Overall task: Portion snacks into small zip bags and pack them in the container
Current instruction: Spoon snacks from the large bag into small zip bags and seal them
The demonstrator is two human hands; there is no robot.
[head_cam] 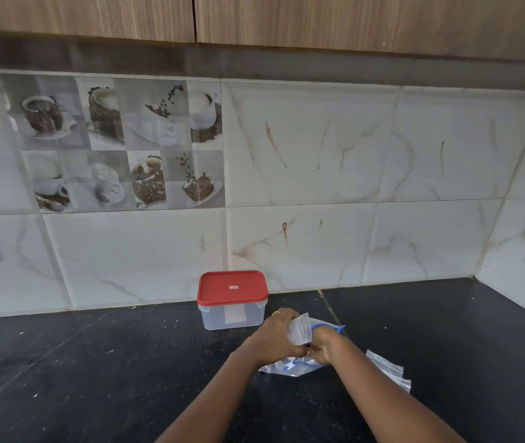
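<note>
Small zip bag (299,330) between both hands.

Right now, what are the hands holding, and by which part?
A small clear zip bag, held between both hands: the left hand grips its left side, the right hand appears to pinch its lower edge.

Container (232,314) sits on the counter (95,362) right up against the wall (286,244), lid (232,287) on it. My left hand (275,338) and right hand (320,348) are just in front, to its right, small bag (299,332) held between them, big bag (289,369) under them, spare bags (389,370) further right
</note>
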